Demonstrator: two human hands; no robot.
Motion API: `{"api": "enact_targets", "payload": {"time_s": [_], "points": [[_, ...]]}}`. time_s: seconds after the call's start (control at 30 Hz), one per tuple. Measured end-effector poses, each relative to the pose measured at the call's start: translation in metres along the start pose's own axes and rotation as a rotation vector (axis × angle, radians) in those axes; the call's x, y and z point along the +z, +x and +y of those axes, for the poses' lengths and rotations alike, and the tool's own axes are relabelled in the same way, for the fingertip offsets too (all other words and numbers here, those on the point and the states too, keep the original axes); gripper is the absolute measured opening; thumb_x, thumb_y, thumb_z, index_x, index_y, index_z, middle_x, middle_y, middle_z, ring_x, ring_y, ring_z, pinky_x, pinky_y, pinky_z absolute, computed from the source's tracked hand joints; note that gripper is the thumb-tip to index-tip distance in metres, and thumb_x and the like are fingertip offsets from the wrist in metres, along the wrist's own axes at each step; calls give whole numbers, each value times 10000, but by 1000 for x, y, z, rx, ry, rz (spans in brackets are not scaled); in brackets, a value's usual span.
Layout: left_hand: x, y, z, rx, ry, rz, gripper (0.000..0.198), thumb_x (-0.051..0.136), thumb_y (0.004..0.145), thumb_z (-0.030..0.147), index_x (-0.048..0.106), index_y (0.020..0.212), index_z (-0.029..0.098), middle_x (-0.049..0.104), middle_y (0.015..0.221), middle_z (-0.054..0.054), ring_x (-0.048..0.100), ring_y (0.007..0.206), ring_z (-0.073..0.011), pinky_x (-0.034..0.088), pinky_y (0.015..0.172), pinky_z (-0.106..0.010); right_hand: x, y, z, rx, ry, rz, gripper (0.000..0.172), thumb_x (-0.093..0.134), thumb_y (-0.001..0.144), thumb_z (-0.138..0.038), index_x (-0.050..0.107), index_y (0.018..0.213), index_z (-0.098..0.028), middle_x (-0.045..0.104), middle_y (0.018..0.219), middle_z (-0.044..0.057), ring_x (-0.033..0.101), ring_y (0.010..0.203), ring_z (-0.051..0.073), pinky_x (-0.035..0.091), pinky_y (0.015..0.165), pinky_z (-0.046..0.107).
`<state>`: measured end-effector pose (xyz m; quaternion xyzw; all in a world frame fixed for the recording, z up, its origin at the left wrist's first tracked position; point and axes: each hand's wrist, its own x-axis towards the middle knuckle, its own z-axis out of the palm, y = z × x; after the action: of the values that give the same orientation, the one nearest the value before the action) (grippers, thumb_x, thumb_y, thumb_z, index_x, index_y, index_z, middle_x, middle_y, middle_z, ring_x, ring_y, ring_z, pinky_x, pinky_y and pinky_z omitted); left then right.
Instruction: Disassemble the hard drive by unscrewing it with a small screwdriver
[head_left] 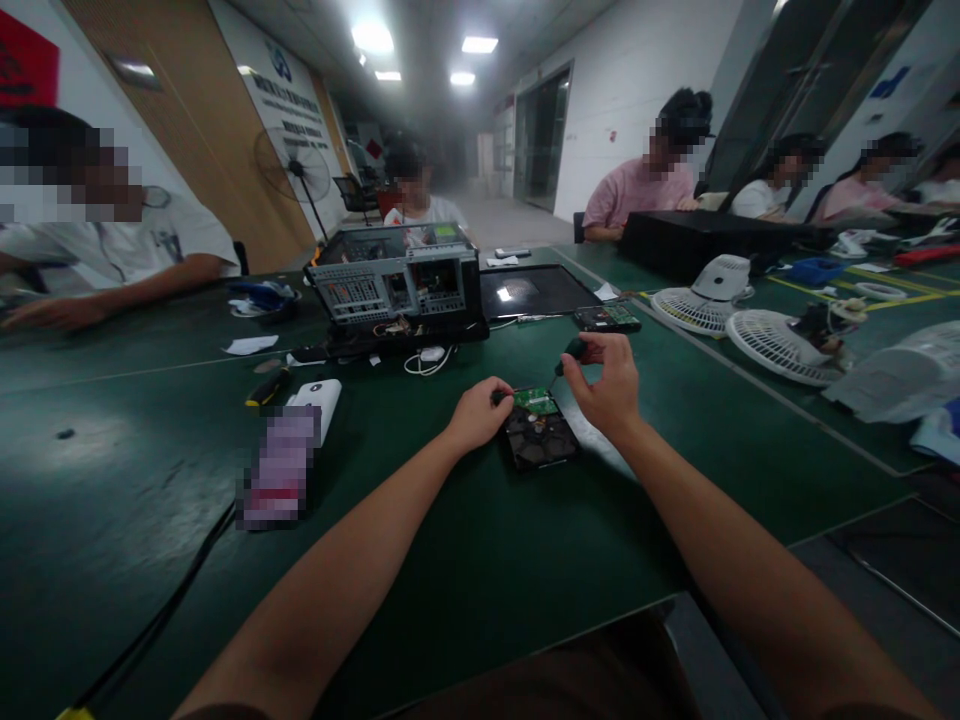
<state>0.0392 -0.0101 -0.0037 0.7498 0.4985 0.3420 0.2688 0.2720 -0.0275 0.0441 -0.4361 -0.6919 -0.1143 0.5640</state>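
A black hard drive (541, 442) with a green circuit board (535, 401) lies on the green table, in front of me. My left hand (481, 413) is closed at the drive's upper left corner, its fingertips pinching a small dark object (498, 397) that I cannot make out clearly. My right hand (606, 382) grips the dark handle of a screwdriver (574, 350) just beyond the drive's right side. The screwdriver's thin shaft slants down to the board's upper right edge; whether its tip touches is too small to tell.
An open computer case (397, 285) stands beyond the drive, with a second drive (609, 318) to its right. White fan parts (780, 345) lie at right. At left are a phone (281, 465), a power bank (319, 405) and a yellow-black tool (268, 387). Other people sit around the table.
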Motion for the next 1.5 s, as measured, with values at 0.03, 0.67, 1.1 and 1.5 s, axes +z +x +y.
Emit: {"api": "enact_targets", "payload": {"time_s": [0.03, 0.67, 1.1, 1.5], "points": [[0, 0, 0, -1, 3, 0, 164, 622, 897, 257, 701, 1037, 222, 726, 931, -7, 600, 680, -153, 431, 653, -287, -1, 1, -1, -9, -1, -6, 340, 672, 887, -245, 565, 1210, -236, 568, 1000, 58, 602, 866, 218, 583, 783, 420], [0, 1, -2, 2, 19, 4, 172, 631, 898, 241, 706, 1050, 215, 737, 984, -16, 611, 700, -151, 448, 676, -281, 1, 0, 1, -26, 87, 16, 303, 665, 891, -221, 549, 1169, -249, 645, 1203, 94, 669, 1014, 239, 630, 810, 433], [2, 1, -3, 5, 22, 14, 166, 631, 894, 254, 707, 1037, 219, 727, 941, -11, 611, 700, -155, 441, 673, -288, 1, 1, 0, -56, 54, 24, 329, 658, 878, -182, 564, 1184, -258, 591, 1189, 103, 624, 1073, 258, 632, 793, 426], [1, 0, -2, 2, 10, 3, 168, 620, 905, 277, 697, 1043, 220, 724, 930, -3, 600, 671, -147, 441, 655, -279, -1, 1, -2, -29, -4, 12, 289, 665, 889, -253, 545, 1151, -239, 584, 1036, 64, 615, 879, 218, 571, 738, 401]]}}
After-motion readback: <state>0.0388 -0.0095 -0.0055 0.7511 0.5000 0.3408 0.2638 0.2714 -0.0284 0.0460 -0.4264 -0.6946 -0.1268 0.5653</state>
